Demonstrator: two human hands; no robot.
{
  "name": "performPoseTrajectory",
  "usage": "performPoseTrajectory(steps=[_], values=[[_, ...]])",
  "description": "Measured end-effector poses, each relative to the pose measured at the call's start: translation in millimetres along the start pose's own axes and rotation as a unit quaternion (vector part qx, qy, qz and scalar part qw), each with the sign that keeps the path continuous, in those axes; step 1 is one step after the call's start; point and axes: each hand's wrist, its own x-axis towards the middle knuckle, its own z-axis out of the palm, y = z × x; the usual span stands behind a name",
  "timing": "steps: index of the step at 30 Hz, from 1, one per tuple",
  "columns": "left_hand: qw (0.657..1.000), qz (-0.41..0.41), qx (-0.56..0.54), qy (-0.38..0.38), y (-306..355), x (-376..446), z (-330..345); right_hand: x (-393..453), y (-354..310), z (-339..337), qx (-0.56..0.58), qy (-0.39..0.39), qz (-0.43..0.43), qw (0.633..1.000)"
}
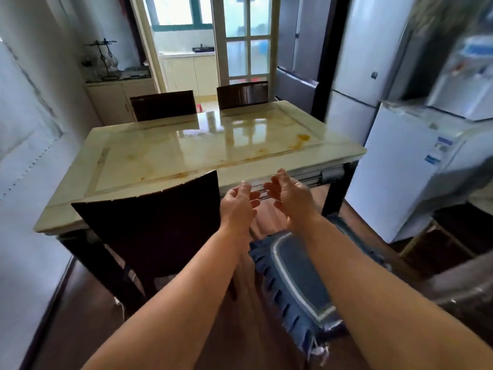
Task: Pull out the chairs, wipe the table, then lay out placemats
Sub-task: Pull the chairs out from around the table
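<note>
Single head view, looking forward-down across table [186, 156], near its front edge.

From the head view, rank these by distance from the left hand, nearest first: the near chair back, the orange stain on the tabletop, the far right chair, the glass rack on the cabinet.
Measured from the left hand:
1. Near chair back, right beside it, to its left.
2. Orange stain, farther in on the table's right part.
3. Far right chair, across the table.
4. Glass rack, on the back-left cabinet.
</note>
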Motion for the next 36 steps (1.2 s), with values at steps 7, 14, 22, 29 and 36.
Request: performPoseTrajectory(steps=[7, 14, 22, 29, 36], values=[[0.997, -0.027, 0.018, -0.067, -57.2, -87.8, 111.7, -40.0, -18.1, -140.7, -0.029, 0.053, 0.001, 0.998], [0.969, -0.015, 0.19, -0.157, -115.4, -138.9, 153.4, -77.4, -23.8, -236.5, -0.039, 0.119, 0.008, 0.992], [0.937, 0.021, 0.317, -0.145, -162.4, -158.3, 155.2, -97.7, -5.1, -292.6, -0.073, 0.192, 0.036, 0.978], [0.99, -0.047, 0.125, 0.042, -183.2, -166.4, 160.7, -81.6, 6.0, -347.2, -0.059, 0.234, 0.043, 0.97], [0.961, -0.004, -0.007, 0.277, -182.3, -142.7, 200.4, -10.2, -4.1, -423.5, -0.188, 0.279, -0.007, 0.941]])
